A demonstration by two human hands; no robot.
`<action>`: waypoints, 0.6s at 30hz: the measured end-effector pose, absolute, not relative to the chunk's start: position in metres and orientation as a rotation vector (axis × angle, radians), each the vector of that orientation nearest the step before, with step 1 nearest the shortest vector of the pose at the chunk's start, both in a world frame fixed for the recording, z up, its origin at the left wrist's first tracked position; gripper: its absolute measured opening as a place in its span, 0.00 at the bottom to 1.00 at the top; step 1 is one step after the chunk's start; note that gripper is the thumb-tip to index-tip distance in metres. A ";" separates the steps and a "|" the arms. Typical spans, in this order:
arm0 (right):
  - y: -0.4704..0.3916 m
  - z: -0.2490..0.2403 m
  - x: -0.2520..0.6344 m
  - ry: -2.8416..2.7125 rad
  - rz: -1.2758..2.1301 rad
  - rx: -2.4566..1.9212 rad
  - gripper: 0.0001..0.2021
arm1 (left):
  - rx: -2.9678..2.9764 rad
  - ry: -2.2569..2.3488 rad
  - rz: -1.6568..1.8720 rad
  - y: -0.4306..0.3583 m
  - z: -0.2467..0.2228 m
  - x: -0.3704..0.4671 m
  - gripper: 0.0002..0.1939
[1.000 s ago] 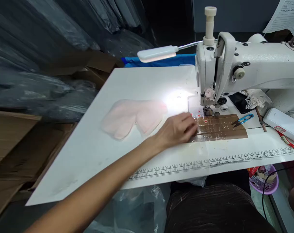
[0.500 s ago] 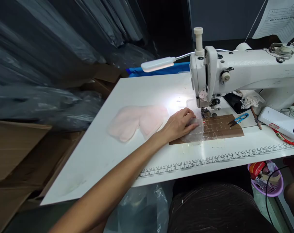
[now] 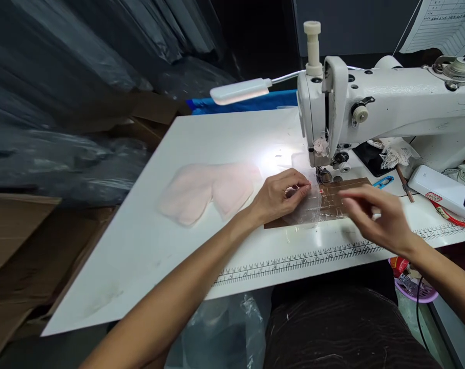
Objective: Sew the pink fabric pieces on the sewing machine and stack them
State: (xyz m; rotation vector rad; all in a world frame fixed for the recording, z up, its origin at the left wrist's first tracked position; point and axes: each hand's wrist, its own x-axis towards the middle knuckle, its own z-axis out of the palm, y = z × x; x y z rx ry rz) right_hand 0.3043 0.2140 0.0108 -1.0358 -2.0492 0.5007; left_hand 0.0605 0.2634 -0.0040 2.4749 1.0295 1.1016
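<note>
My left hand [image 3: 284,195] is closed in a pinch on the edge of a sheer white fabric piece [image 3: 307,207], just left of the presser foot [image 3: 323,176]. That fabric lies partly over a brown plate [image 3: 332,202] on the sewing machine bed. My right hand [image 3: 380,218] hovers over the right part of the plate, its thumb and forefinger a little apart and nothing visible between them. Its fingertips are slightly blurred. Behind it, blue thread snips [image 3: 384,182] lie partly hidden. The white sewing machine [image 3: 394,100] stands above the plate.
Pale pink fabric pieces [image 3: 205,192] lie left on the white table [image 3: 140,256]. A lamp [image 3: 240,92] lights the needle area. At right are a white device [image 3: 442,189] and red-handled scissors [image 3: 453,219]. A purple basket [image 3: 417,294] sits below. Cardboard boxes [image 3: 21,230] stand left.
My right hand has come in from the right, over the plate and partly across the snips. My left hand has gone from lying flat on the sheer fabric to pinching its edge.
</note>
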 end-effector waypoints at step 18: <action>0.178 0.032 0.293 -2.481 1.221 -0.672 0.04 | 2.356 1.266 0.874 0.251 -0.022 0.073 0.16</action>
